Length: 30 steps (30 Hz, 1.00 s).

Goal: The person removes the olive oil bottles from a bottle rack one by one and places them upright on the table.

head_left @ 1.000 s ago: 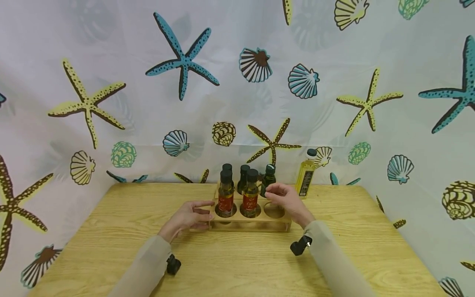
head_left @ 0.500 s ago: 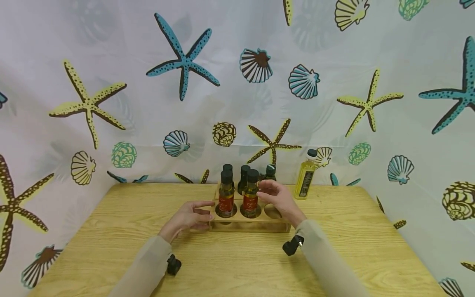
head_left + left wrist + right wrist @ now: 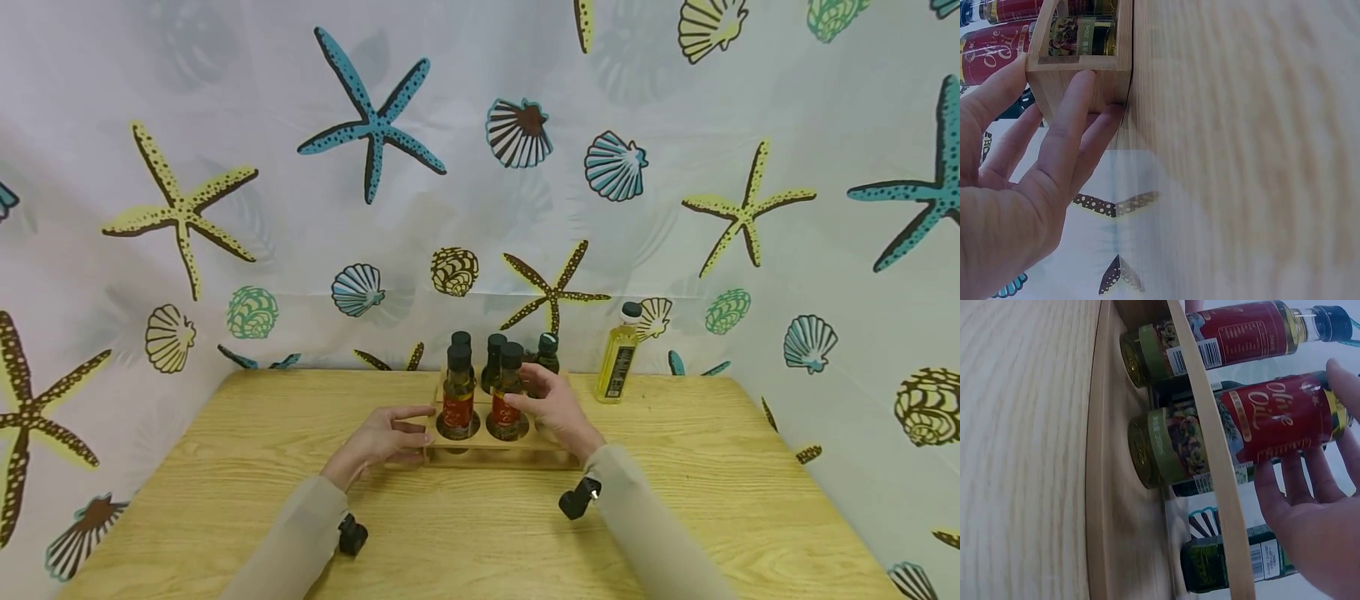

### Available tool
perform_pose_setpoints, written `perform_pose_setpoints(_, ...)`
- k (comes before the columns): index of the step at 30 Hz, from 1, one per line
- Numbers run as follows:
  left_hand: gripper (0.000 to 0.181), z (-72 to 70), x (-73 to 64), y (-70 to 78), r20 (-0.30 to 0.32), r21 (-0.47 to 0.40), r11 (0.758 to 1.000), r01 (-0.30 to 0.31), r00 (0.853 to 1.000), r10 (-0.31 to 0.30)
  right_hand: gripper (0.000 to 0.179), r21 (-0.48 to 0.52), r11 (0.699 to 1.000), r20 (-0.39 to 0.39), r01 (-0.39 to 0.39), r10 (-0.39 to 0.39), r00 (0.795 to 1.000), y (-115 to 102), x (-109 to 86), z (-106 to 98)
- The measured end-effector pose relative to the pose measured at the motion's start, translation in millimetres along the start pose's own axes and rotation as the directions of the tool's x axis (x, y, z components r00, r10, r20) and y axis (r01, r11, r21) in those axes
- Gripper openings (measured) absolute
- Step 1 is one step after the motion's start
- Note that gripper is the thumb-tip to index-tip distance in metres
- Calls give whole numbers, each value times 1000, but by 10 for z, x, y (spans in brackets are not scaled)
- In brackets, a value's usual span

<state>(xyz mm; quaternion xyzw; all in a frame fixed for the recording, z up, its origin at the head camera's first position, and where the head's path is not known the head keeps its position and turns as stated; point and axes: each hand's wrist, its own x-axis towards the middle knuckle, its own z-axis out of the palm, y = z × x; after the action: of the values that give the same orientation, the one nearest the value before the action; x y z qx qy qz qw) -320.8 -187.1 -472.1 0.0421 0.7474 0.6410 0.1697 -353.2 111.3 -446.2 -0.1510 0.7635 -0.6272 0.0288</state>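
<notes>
Five bottles (image 3: pixel 457 410) sit in the wood rack (image 3: pixel 487 445); one is out.
The thumb and fingers of the right grip (image 3: pixel 557 410) go around the middle red bottle (image 3: pixel 1272 419) in the rack; it is hard to tell if they hold it tight. The left grip (image 3: pixel 377 437), fingers spread, touches the rack's end. The yellow bottle (image 3: pixel 619 360) on the tabletop (image 3: pixel 480 533) seems left over.

Left grip (image 3: pixel 1032 194), fingertips (image 3: pixel 1087 80) against the wooden rack (image 3: pixel 1112 80), Olive Oil bottle (image 3: pixel 994 53) inside.
</notes>
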Motion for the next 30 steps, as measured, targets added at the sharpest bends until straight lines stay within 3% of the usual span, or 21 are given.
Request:
perform_pose_setpoints(11,60,-9,7,-21,-3,-3,1000,-5,1000,5,67,24,1000,-56,-7,8,998,-39,-57,121)
perform_pose_setpoints(30,60,4,18,-20,-10,-8,1000,0,1000,0,75,86,994,-89,-62,69,994,16,-56,127)
